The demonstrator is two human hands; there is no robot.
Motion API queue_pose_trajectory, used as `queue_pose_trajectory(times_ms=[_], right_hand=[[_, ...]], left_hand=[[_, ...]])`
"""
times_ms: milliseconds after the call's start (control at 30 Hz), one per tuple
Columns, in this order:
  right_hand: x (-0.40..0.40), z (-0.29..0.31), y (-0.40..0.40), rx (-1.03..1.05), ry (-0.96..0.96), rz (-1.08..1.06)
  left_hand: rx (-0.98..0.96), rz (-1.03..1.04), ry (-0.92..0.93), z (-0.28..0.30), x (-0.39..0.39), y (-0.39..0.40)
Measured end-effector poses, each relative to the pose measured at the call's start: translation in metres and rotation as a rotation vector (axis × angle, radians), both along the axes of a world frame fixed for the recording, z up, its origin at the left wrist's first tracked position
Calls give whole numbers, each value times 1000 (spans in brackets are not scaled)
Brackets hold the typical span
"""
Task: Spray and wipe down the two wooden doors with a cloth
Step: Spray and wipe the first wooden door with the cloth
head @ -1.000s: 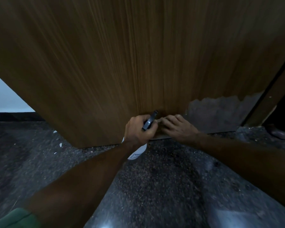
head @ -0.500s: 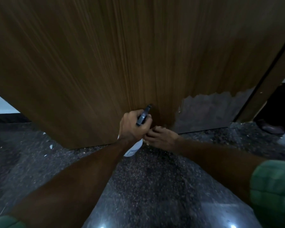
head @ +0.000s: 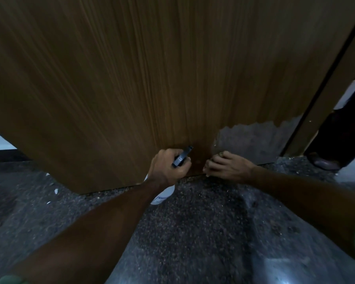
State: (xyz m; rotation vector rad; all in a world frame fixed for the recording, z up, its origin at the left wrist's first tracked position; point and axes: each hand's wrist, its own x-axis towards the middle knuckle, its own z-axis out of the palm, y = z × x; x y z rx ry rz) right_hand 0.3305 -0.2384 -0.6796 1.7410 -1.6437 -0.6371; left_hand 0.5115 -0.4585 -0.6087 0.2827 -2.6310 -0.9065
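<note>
A wooden door (head: 152,78) is filling most of the view, its brown grain running top to bottom and its lower edge sitting just above the floor. Near its bottom right corner a grey, jagged-edged patch (head: 248,140) is showing where the brown surface is missing. A dark speckled floor (head: 193,232) is spreading below, with a few small white chips (head: 55,190) lying on it near the door's left corner. To the right of the door a brown frame (head: 324,99) is slanting up, and beyond it a dark shoe (head: 324,162) is standing on the floor.

The left hand (head: 168,168) is reaching forward at the door's lower edge, its fingers curling around the neck of a spray bottle (head: 164,194); the dark nozzle (head: 182,155) is pointing up at the door, very close to the wood, while the white body is hanging below the hand, just over the floor. The right hand (head: 228,167) is sitting just beside it, at the foot of the door beside the grey patch, with fingers bunching around a small wad of cloth (head: 218,155) that is only peeking out above the knuckles. Whether the cloth is touching the wood is too dim to tell
</note>
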Motion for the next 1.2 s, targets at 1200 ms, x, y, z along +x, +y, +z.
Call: queue_pose_trajectory(times_ms=[1200], right_hand=[[-39,19,78,-295,-287,-177]], left_hand=[[68,-91,64,16,-75,86]])
